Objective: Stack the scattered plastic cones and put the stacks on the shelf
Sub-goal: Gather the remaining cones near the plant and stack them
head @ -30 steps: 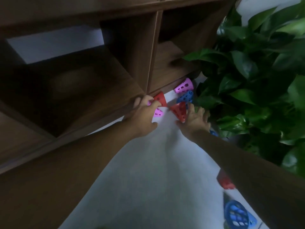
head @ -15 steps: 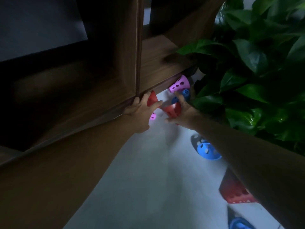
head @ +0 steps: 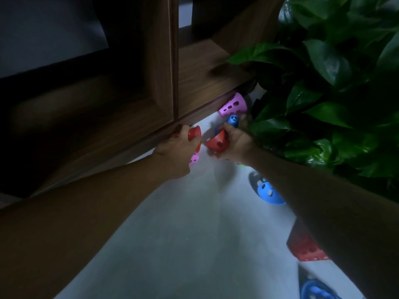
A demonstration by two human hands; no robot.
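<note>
left hand (head: 179, 151) grips a red cone (head: 194, 134) nested over a pink cone (head: 194, 158), close against the shelf's front bottom edge (head: 133, 145). likely a started stack, kept in one fist so the other hand can feed it. right hand (head: 234, 143) clasps a second red cone (head: 217, 143), open mouth turned toward the left stack; seemingly lining up to nest. hands close, not touching. both forearms reach forward and low over the pale floor (head: 183, 244). loose cones: pink (head: 234, 104) and blue (head: 233, 120) at the shelf's base beside the plant (head: 336, 87); blue (head: 268, 194) and red (head: 306, 249) along the right forearm.
</note>
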